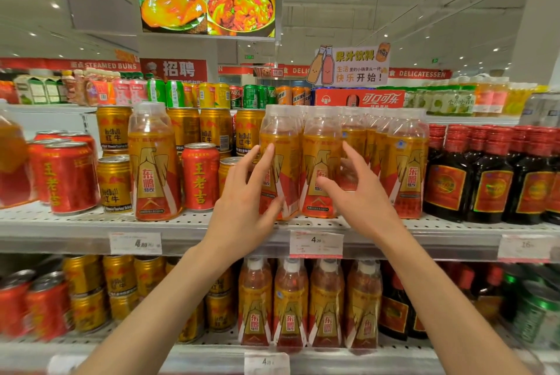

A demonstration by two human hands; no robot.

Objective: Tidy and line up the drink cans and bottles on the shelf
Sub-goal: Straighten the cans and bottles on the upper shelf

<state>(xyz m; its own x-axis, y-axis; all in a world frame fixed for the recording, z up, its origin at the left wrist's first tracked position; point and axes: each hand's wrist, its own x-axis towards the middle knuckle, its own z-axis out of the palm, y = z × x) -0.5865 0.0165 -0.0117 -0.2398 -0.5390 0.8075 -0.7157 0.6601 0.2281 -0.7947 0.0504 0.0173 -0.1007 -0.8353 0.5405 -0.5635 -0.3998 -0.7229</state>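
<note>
On the middle shelf [75, 227] stand several orange energy-drink bottles with gold-and-red labels. My left hand [245, 205] wraps the left side of the front bottle [280, 144]. My right hand [360, 192] hovers with fingers spread in front of the neighbouring bottle [321, 138] and does not clearly grip it. One more such bottle [154, 162] stands apart to the left among red herbal-tea cans [200, 177] and gold Red Bull cans [115, 183].
Dark bottles with red caps [491, 174] fill the shelf's right end. A lower shelf holds more orange bottles [306, 305], gold cans and red cans. Price tags [315, 243] hang on the shelf edge. A top shelf carries mixed cans and a Coca-Cola carton [360, 98].
</note>
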